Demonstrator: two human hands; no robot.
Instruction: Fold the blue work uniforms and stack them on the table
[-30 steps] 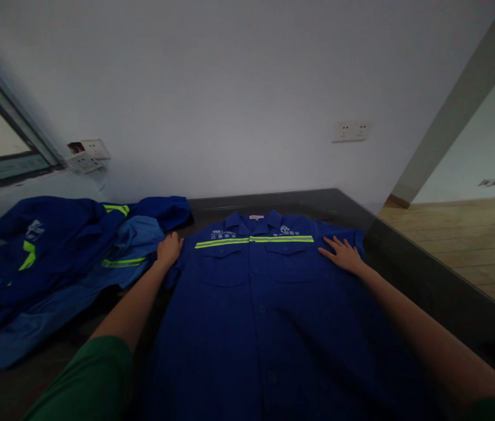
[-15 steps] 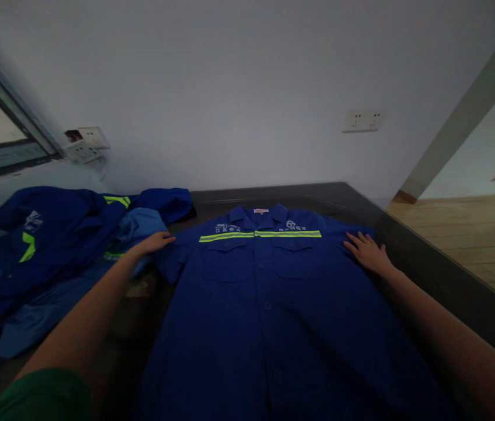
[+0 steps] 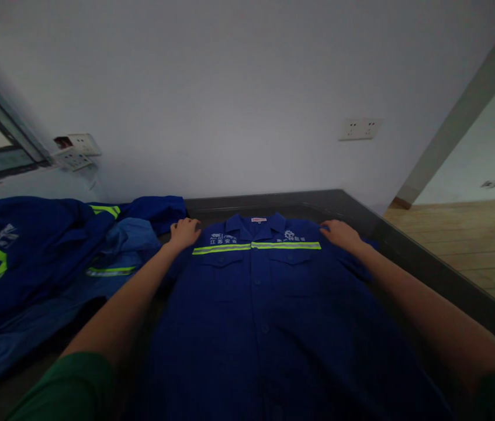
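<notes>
A dark blue work shirt [image 3: 234, 304] lies front side up, its collar toward the wall and a yellow-green reflective stripe across its chest. My left hand [image 3: 184, 233] rests at the shirt's left shoulder, fingers slightly bent and pointing inward. At the right shoulder, my right hand [image 3: 341, 233] touches the cloth with its fingertips, fingers bent. Both of the shirt's sleeves are partly covered by my hands and forearms. No fold of cloth shows clearly gripped in either hand.
On the left lie a crumpled dark blue garment [image 3: 49, 234] and a lighter blue one [image 3: 120, 245]. The dark tabletop [image 3: 352, 204] meets a white wall with sockets [image 3: 359, 129]. A window frame is at the far left, and wooden floor shows at right.
Both hands have moved inward from the sleeves to the shirt's shoulders. My right hand's spread fingers are now bent. The view has shifted slightly.
</notes>
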